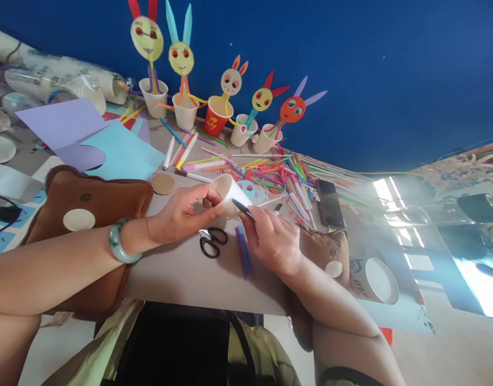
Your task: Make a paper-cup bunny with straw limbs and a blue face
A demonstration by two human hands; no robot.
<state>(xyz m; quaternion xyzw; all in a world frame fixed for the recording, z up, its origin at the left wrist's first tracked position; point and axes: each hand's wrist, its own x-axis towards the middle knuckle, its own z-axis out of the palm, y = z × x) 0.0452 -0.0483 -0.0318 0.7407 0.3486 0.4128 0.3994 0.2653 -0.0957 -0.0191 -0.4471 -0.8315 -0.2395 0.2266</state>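
A white paper cup [229, 194] lies on its side in the air above the table, its open mouth toward the left. My left hand [182, 214] grips it at the rim, thumb and fingers pinched round the edge. In my right hand [275, 238] is a dark pen or marker [241, 207], its tip against or very near the cup's side. Black-handled scissors [213, 242] lie on the table just below the cup. Beside them, under my right hand, is a small bundle of purple and blue sticks [243, 252].
Five rabbit-faced figures in cups, one a red cup [218, 117], line the blue wall. Markers and coloured strips [262, 171] cover the table's middle. Brown cushions [97, 201] lie under my forearms. A phone [330, 202] and paper bucket [379, 281] are at right, coloured paper [125, 150] at left.
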